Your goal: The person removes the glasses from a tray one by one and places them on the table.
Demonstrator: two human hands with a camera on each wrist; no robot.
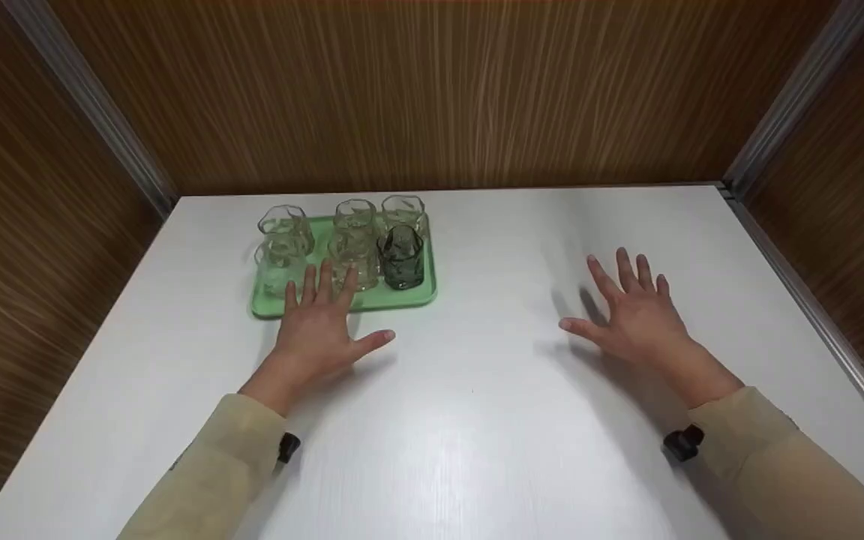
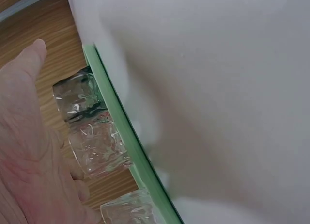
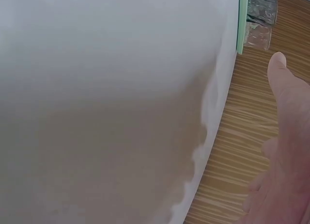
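On the white table [image 1: 477, 420], the left hand [image 1: 319, 326] lies spread at the flat green plastic tray [image 1: 417, 296] of glass tumblers [image 1: 357, 244], the right hand [image 1: 631, 311] spread well apart.

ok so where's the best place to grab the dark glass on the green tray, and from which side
Probably round the upper wall of the dark glass, coming from the tray's right side or from above. It stands upright at the front right corner; clear glasses crowd its left and back, while its right and front faces are free. The left hand is nearest, open at the tray's front edge.
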